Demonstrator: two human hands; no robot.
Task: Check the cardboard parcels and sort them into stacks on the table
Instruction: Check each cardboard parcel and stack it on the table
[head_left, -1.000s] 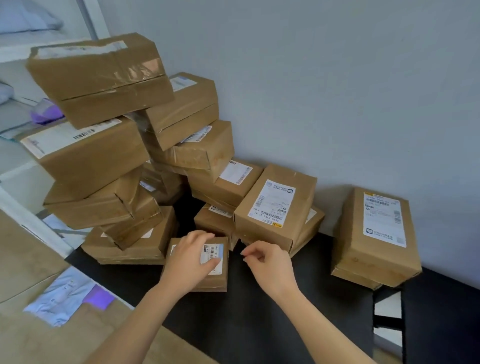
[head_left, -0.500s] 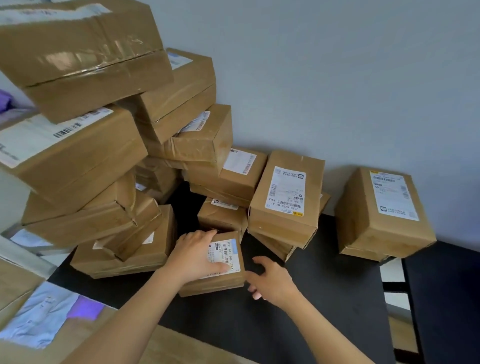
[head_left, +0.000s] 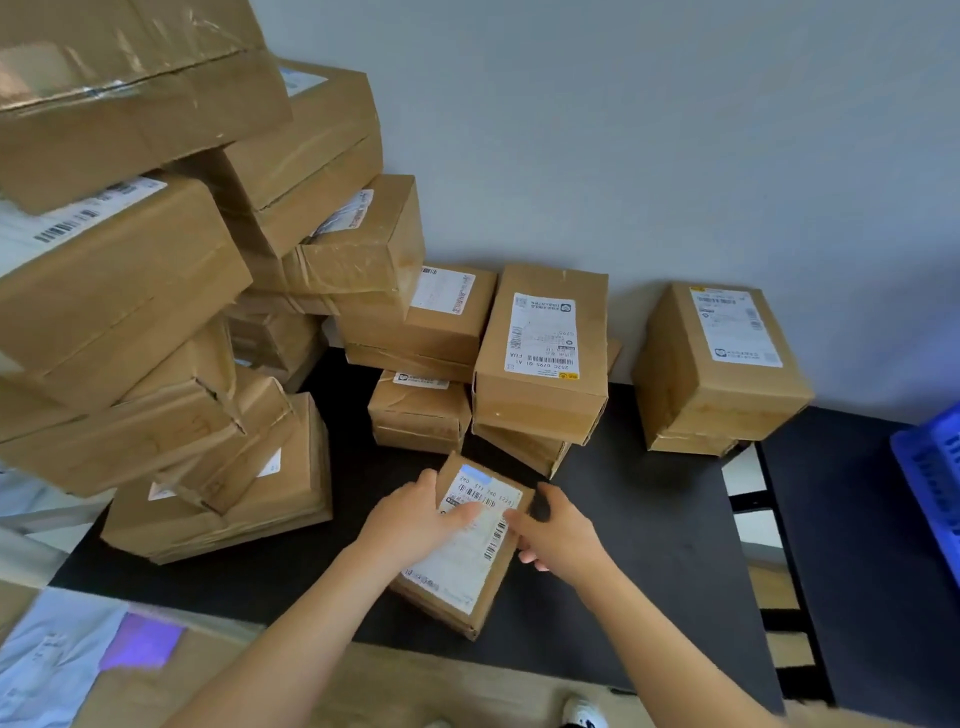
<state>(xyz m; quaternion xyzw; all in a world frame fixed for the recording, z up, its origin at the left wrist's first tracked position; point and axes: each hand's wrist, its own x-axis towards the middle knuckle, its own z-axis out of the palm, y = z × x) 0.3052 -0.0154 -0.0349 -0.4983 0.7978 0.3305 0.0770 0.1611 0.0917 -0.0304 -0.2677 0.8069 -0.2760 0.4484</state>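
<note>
Your left grip (head_left: 410, 525) and right grip (head_left: 561, 535) both clasp the small cardboard parcel (head_left: 467, 566) by its long edges, tilted over the black counter (head_left: 649, 545) in front of the leaning pile (head_left: 130, 312). Its white label shows barcodes and a digit row ending "1223", partly under your left fingers; the rest is too blurred to read. The taped, creased pile runs off the left edge, and a blue crate (head_left: 935, 483) is cut off at the right.

"FUA" on white label (head_left: 543, 332) of stacked parcel (head_left: 540, 410)

Small parcel (head_left: 467, 551) before leaning pile (head_left: 171, 291) on table (head_left: 644, 525); lone parcel (head_left: 719, 369) right.
</note>
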